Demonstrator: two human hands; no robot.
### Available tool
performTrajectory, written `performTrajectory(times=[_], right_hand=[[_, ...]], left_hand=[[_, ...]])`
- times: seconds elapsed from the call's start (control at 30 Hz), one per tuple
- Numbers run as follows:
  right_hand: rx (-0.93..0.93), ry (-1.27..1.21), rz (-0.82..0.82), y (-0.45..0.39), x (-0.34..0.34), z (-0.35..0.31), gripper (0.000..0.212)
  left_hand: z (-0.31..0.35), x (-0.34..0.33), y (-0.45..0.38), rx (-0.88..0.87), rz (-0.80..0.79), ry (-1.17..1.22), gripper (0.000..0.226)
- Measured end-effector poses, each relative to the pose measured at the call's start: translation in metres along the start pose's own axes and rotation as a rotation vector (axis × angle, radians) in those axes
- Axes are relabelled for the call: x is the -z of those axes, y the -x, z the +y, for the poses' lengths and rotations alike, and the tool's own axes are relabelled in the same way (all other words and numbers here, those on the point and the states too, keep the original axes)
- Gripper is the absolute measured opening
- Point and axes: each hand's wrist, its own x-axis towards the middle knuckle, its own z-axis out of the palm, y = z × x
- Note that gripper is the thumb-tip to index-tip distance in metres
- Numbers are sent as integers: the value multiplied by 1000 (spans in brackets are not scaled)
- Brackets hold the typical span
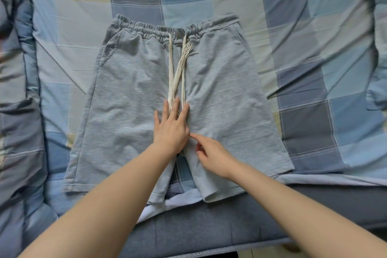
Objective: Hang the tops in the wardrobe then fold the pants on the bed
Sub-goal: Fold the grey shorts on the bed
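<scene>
Item: grey shorts (pixel 134 98), spread front-up on the checked bed cover (pixel 314 52), centred before us, hems lying at the near edge of the bed. Orientation: elastic waistband (pixel 146 28) at the far end, both leg openings toward us; long axis runs away from us, waistband to hem, with the two legs side by side across our view. Drawstring (pixel 178 65): pale cords trailing down the centre from the waistband, crossing midway, ends reaching our left hand. Left hand (pixel 170 130): laid flat on the crotch seam, fingers straight and slightly spread, pressing the cloth and the cord ends. Right hand (pixel 211 153): just beside the left, on the inner part of the right leg; forefinger extended and touching the fabric, the other fingers loosely bent, gripping nothing that we can see. Step in hand, as we judge it: smoothing the centre before the first fold. To do it well we would sweep creases outward from the seam, keep the cords lying straight down the middle, then bring one leg over the other along the centre line so that side seams and hems meet squarely.
</scene>
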Motion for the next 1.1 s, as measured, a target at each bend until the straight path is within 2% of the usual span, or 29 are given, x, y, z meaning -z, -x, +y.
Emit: performTrajectory(times=[0.13, 0.23, 0.27, 0.33, 0.4, 0.47, 0.57, 0.6, 0.67, 0.73, 0.77, 0.83, 0.9, 0.93, 1.0, 1.1], right_hand=[[-155, -42, 406, 24, 32, 48, 33], [-420, 24, 691, 41, 60, 90, 34], [-522, 26, 741, 47, 67, 103, 36], [-678, -28, 673, 57, 75, 125, 47], [-703, -111, 509, 66, 75, 138, 49], [-616, -104, 412, 74, 72, 137, 36], [-429, -90, 435, 88, 64, 116, 14], [-352, -112, 428, 93, 61, 106, 12], [-169, -153, 319, 105, 56, 86, 22], [-31, -133, 191, 114, 53, 68, 38], [10, -116, 148, 116, 53, 63, 42], [8, -132, 81, 116, 57, 56, 40], [-72, -201, 29, 110, 72, 52, 29], [-137, -255, 54, 101, 84, 51, 23], [-254, -364, 226, 74, 112, 49, 21], [-357, -509, 423, 16, 152, 37, 13]], left_hand=[[-3, -5, 17, -51, -96, -36, 68], [0, -10, 33, -36, -143, -69, 71], [4, -13, 37, -25, -147, -69, 71], [10, -18, 46, 3, -154, -64, 69], [19, -22, 56, 52, -170, -68, 67], [30, -24, 65, 126, -199, -99, 69], [50, -23, 75, 169, -146, -62, 67], [58, -22, 76, 120, -101, 35, 62], [80, -18, 74, 51, -78, 431, 55], [107, -6, 66, 152, -237, 939, 53], [119, -1, 61, 237, -298, 1119, 51], [134, 5, 51, 351, -330, 1258, 31], [141, 7, 43, 411, -268, 1230, 5], [142, 7, 41, 424, -248, 1199, 10], [140, 5, 41, 400, -251, 1148, 17], [133, 1, 48, 279, -288, 997, 16]])
